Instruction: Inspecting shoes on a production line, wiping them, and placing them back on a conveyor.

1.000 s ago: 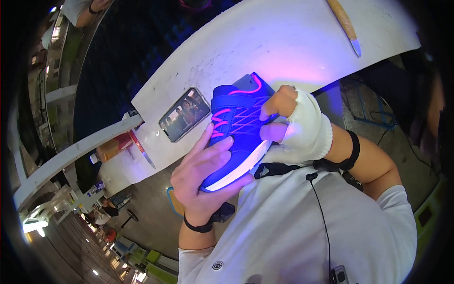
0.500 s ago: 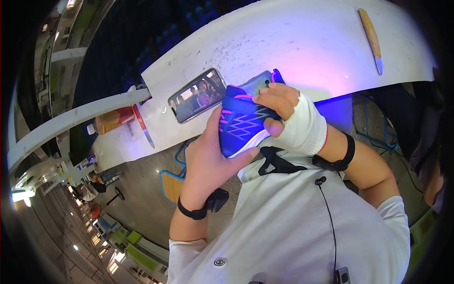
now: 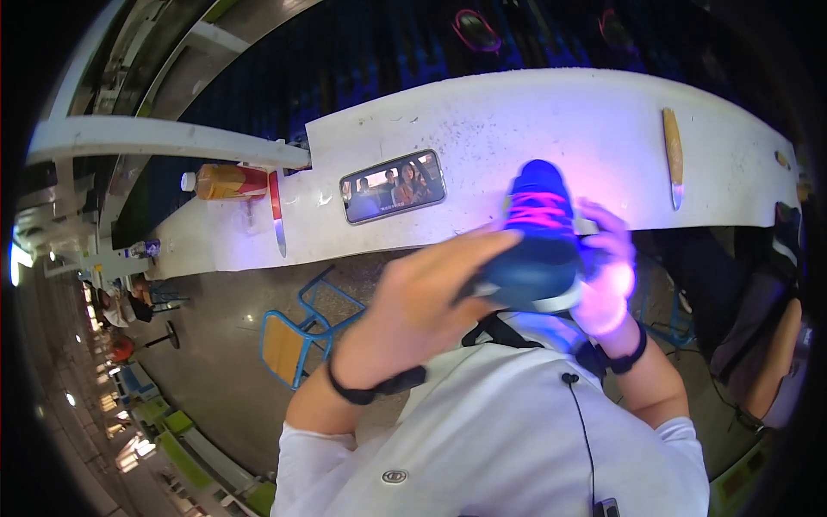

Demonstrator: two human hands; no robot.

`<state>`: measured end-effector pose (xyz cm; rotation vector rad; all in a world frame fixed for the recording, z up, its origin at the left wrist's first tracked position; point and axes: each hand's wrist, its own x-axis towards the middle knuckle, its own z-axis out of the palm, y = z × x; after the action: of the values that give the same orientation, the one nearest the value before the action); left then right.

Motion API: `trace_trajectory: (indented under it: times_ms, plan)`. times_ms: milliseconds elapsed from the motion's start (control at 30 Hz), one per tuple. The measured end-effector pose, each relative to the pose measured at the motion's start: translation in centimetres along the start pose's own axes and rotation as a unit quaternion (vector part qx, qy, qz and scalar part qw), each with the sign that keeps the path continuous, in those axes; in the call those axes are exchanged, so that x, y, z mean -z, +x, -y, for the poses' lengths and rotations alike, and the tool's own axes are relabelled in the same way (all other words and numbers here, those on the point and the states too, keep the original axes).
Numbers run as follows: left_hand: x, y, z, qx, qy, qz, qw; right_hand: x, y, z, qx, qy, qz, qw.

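A small blue sneaker [image 3: 534, 258] with pink laces is held in front of my body at the near table edge, its rounded toe and white sole edge toward me. My left hand [image 3: 422, 289], smeared by motion, grips its left side, with a finger stretched along the upper. Along its right side is my right hand [image 3: 607, 280], in a white fingerless glove lit purple, the fingertips bent against the shoe. Parts of the fingers are hidden behind the sneaker.
On the white table [image 3: 491, 112] lie a phone [image 3: 394, 187] playing a video, a wooden-handled knife [image 3: 673, 155] and a red-handled knife [image 3: 276, 211]. A drink bottle [image 3: 226, 182] lies at the left. Below stands a blue-framed stool [image 3: 289, 345]. Another person's arm [image 3: 773, 362] shows at the right.
The sneaker has been turned from lying sideways to pointing its toe toward me, and sits farther right. Both hands have shifted right with it. My view has swung, so the table appears rotated.
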<state>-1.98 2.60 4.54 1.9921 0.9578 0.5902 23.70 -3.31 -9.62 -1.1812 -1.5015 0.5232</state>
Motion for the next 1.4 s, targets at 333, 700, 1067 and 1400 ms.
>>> trace_trajectory:
  times_ms: [333,700,1067,1400]
  plan:
    - [-13.7,0.2,5.9,-0.134,-0.027,-0.158,0.978,6.7,4.8,8.1,0.077,0.010,0.087,0.993]
    - [-13.1,1.8,3.1,-0.179,-0.198,-0.216,0.939,6.0,5.8,9.1,0.041,-0.010,0.136,0.990]
    - [-13.4,4.1,2.0,-0.134,-0.276,-0.187,0.933,7.3,5.6,7.1,0.072,0.043,0.065,0.994]
    - [-12.9,9.2,0.4,-0.183,0.115,0.007,0.976,13.0,-1.5,-1.1,-0.207,0.291,-0.076,0.931]
